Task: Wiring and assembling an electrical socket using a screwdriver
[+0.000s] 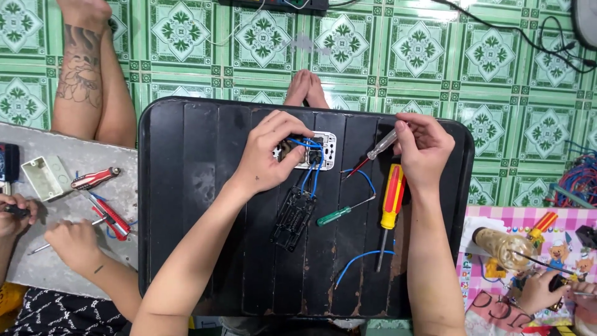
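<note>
My left hand [268, 155] pinches white switch module [314, 151] flat near far edge of black tray [186, 186], wire side up for access. My right hand [423, 149] grips clear-handled screwdriver [380, 145], tip angled toward terminals. Blue wires [311, 177] trail to black frame [293, 218]. Yellow screwdriver [392, 199], green screwdriver [339, 215] lie beside, within reach.

We had one view only, from the head, looking almost straight down and close over the black table [205, 249]; it also took in the green tiled floor [497, 68] beyond the far edge.
</note>
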